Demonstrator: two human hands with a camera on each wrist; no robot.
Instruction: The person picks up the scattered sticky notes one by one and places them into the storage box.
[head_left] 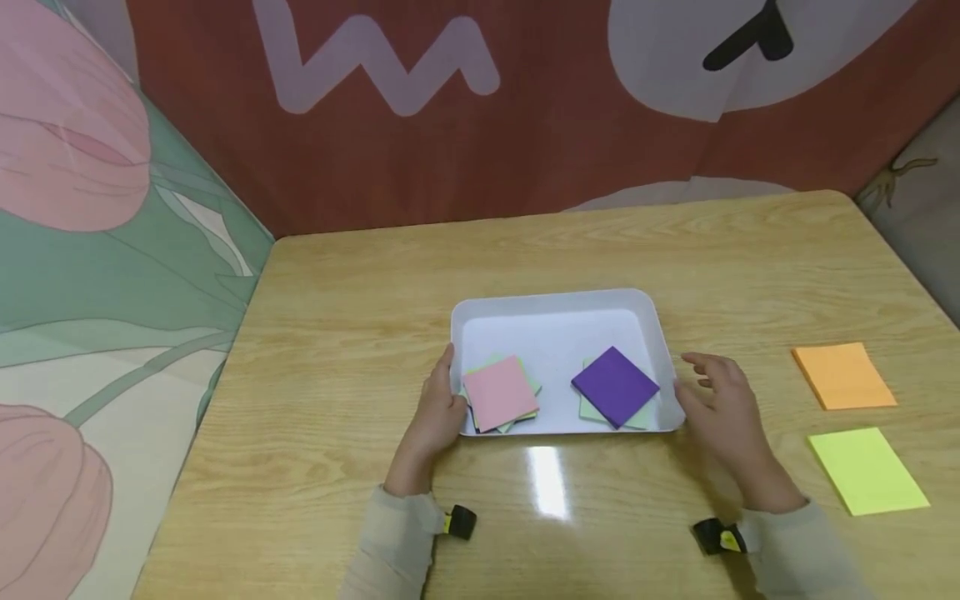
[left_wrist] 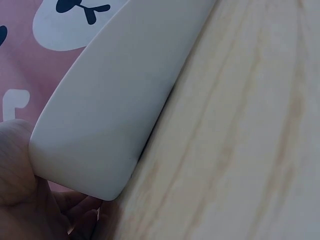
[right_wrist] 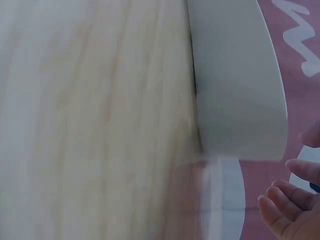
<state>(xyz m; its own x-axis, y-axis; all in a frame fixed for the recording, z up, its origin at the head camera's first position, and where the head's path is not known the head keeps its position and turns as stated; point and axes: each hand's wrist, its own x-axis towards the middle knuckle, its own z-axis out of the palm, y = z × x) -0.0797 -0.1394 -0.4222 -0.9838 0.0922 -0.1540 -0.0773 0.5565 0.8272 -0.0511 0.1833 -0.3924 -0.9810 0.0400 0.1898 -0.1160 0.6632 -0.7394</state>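
A white rectangular tray (head_left: pixel 558 325) lies on the wooden table. In its left part is a small stack of square paper notes, a pink note (head_left: pixel 501 393) on top. A purple note (head_left: pixel 615 387) lies turned over pale green notes (head_left: pixel 640 417) in its right part. My left hand (head_left: pixel 437 408) grips the tray's left side, thumb at the rim and fingers along the outer wall. Just off the tray's right side is my right hand (head_left: pixel 723 408), its fingers loosely bent and holding nothing. The right wrist view shows those fingers (right_wrist: pixel 290 202) apart from the tray wall (right_wrist: pixel 240 85).
To the right of my right hand, an orange note pad (head_left: pixel 843 375) and a yellow note pad (head_left: pixel 870 471) lie on the table (head_left: pixel 337 333). Behind the table's far edge hangs a red-brown printed cloth (head_left: pixel 525 167); a floral one (head_left: pixel 112 292) borders the left.
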